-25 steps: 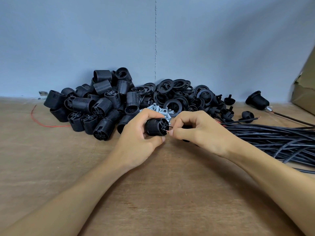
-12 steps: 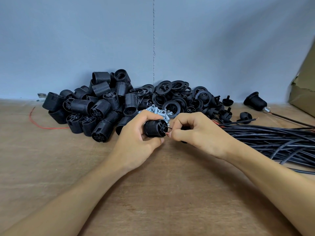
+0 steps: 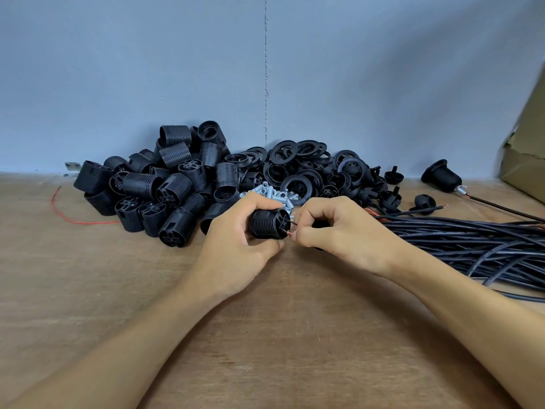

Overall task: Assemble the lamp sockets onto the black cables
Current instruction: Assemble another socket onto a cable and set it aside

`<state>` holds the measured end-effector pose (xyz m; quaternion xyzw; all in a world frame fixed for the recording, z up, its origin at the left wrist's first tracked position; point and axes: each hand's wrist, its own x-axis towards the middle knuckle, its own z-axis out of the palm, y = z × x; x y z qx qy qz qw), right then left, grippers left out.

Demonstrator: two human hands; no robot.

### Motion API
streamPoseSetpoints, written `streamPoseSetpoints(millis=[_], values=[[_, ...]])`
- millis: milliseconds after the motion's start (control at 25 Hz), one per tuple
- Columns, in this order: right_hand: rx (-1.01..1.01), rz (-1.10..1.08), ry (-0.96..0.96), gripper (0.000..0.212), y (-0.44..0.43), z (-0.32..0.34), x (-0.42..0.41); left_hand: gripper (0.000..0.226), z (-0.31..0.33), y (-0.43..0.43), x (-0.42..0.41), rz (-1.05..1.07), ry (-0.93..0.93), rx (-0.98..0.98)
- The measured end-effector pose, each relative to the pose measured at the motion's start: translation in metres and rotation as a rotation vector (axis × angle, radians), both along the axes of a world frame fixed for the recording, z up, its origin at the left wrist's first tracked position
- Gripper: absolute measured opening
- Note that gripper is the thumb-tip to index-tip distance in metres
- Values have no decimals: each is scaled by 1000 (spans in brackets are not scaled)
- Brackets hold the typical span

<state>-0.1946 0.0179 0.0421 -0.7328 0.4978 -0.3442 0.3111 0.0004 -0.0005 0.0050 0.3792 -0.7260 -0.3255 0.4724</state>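
My left hand (image 3: 236, 240) grips a black ribbed lamp socket (image 3: 267, 224) on its side, base end facing right. My right hand (image 3: 339, 231) pinches the thin red and black wire ends (image 3: 290, 228) of a black cable right at the socket's base. The rest of that cable is hidden under my right hand. A thick bundle of black cables (image 3: 472, 240) stretches off to the right across the wooden table (image 3: 265, 335).
A heap of black ribbed sockets (image 3: 165, 196) lies behind my left hand, next to a pile of black rings (image 3: 298, 169) and caps (image 3: 389, 196). Small silver metal pieces (image 3: 274, 194) sit between them. One assembled socket on a cable (image 3: 442, 175) lies far right by a cardboard box (image 3: 528, 160). A loose red wire (image 3: 73, 216) lies at left.
My hands stay in nearly the same place. My right fingers have shifted the wire ends slightly against the socket's base.
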Motion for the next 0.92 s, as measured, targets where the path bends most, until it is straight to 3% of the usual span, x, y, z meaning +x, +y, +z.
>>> streamPoseSetpoints(millis=[360, 600, 920], values=[[-52, -13, 15, 16, -2, -5, -4, 39, 2, 5, -2, 154, -154, -160], [-280, -61, 69, 4, 1, -9, -1, 39, 3, 6, -2, 181, -122, -94], [-356, -31, 135, 7, 4, -10, 1, 46, 1, 5, 0, 154, -142, 7]])
